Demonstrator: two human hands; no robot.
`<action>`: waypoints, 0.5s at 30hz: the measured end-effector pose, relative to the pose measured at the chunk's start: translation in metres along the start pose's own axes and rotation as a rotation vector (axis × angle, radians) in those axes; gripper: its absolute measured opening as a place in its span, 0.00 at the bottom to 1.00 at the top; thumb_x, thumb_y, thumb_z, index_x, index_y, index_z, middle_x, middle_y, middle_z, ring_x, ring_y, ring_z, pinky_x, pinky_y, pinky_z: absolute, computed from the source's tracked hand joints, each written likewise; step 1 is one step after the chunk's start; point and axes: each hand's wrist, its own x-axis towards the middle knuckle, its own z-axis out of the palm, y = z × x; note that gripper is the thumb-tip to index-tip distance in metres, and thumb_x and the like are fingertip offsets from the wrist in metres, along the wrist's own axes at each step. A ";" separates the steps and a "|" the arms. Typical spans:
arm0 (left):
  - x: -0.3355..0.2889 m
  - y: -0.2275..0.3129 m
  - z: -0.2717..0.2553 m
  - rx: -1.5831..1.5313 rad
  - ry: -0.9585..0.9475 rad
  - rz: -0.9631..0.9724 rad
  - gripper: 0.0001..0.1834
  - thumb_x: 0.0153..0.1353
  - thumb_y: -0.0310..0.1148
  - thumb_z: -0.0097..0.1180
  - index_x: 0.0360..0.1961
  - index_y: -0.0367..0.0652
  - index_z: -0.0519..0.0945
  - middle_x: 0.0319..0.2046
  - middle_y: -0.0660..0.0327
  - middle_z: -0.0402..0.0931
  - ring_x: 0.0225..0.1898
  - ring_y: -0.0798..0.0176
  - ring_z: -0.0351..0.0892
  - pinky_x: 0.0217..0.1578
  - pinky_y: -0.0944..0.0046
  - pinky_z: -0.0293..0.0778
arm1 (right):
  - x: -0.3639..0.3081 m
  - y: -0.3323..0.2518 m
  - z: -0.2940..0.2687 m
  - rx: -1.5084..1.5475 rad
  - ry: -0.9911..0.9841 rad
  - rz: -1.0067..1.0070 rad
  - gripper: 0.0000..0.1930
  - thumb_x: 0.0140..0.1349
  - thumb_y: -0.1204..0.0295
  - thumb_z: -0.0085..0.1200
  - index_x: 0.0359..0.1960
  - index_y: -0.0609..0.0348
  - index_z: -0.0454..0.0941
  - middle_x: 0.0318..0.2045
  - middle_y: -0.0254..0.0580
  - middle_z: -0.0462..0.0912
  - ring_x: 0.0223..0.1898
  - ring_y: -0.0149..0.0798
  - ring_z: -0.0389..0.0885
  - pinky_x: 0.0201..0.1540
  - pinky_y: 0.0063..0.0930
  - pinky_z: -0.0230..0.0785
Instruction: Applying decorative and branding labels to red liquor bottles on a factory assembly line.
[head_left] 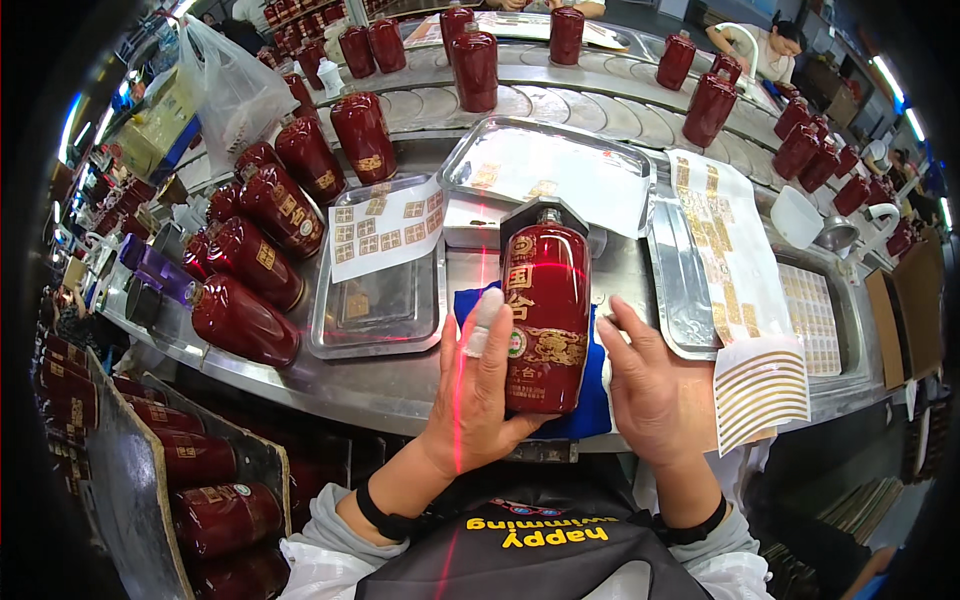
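Note:
A dark red glazed bottle (550,310) with gold decoration leans back in a dark angular holder (518,217) in front of me. My left hand (470,390) grips its left side, with the thumb at the base and white coverings on a fingertip. My right hand (642,385) is beside the bottle's right side, its fingers extended and apart, holding nothing that shows. Blue cloth (597,385) lies under and beside the bottle. Red laser lines cross the bottle and my left hand and forearm.
Left stand several red bottles (245,320) and a metal tray (325,335) with a gold sticker sheet (385,240). Behind is another tray (645,165). Sticker sheets (715,220) and a sheet of gold arc strips (762,395) lie right. A conveyor (560,105) carries bottles; co-workers sit beyond.

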 end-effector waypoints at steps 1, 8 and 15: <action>0.001 -0.001 0.001 0.009 -0.023 0.037 0.59 0.48 0.46 0.71 0.72 0.36 0.46 0.69 0.41 0.53 0.69 0.42 0.56 0.67 0.33 0.38 | 0.000 -0.003 0.005 -0.013 -0.004 0.008 0.33 0.51 0.89 0.53 0.61 0.51 0.73 0.61 0.62 0.68 0.57 0.57 0.72 0.60 0.41 0.65; -0.008 -0.022 0.004 -0.136 -0.072 0.042 0.60 0.49 0.50 0.70 0.72 0.36 0.45 0.68 0.42 0.56 0.69 0.42 0.56 0.67 0.34 0.35 | -0.013 0.006 0.010 -0.082 -0.030 -0.073 0.33 0.47 0.87 0.55 0.59 0.48 0.76 0.57 0.64 0.71 0.56 0.59 0.74 0.59 0.43 0.67; 0.008 0.002 -0.002 0.096 -0.088 0.087 0.61 0.46 0.48 0.72 0.72 0.36 0.47 0.69 0.38 0.51 0.70 0.36 0.53 0.67 0.33 0.38 | 0.005 -0.014 -0.006 0.535 0.144 0.386 0.20 0.68 0.78 0.47 0.61 0.65 0.65 0.50 0.47 0.77 0.48 0.30 0.76 0.51 0.24 0.70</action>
